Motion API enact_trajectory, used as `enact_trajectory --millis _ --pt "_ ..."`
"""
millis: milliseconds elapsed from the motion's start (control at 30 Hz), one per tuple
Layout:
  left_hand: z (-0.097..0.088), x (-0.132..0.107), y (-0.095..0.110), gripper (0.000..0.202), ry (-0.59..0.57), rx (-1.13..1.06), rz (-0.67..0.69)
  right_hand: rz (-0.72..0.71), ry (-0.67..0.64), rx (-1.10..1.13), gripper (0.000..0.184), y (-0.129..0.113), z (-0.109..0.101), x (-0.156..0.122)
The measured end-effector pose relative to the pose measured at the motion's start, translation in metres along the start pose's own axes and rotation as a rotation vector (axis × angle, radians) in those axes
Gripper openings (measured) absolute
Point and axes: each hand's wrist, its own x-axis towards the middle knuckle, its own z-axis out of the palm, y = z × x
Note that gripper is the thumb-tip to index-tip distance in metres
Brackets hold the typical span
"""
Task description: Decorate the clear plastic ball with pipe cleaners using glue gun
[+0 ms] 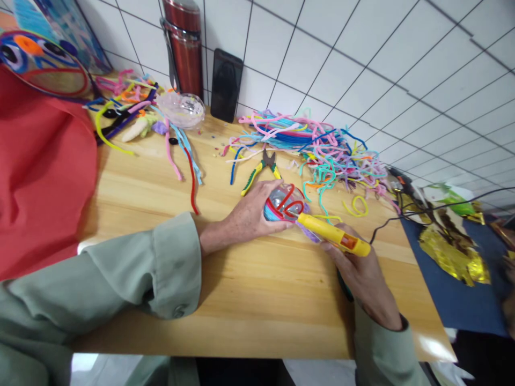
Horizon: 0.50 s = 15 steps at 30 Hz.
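My left hand is closed around a clear ball with red and light-blue fuzzy stems on its surface. In my right hand is a yellow hot glue gun, its nozzle at the lower right of the ball, by the red stems. Whether the tip touches the ball I cannot tell. Something purple and fuzzy shows just under the nozzle. Pliers with yellow-green handles lie opened behind my left hand. A red pipe cleaner lies farther left.
Heaped pipe cleaners lie along the tiled wall. A phone and a red thermos stand at the back, with a clear plastic piece in front. Red cloth covers the left; a black cord runs off right.
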Motion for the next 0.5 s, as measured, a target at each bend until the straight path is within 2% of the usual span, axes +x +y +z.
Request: enact_trajectory --millis 367,500 --pt "0.0007 0.0007 0.0002 0.094 -0.007 0.02 -0.024 0.022 0.0 -0.006 0.027 0.001 -0.0002 -0.0014" --pt "0.0004 0.0003 -0.0007 0.096 -0.013 0.0 -0.022 -0.008 0.005 0.0 0.023 0.0012 -0.0004 -0.0011"
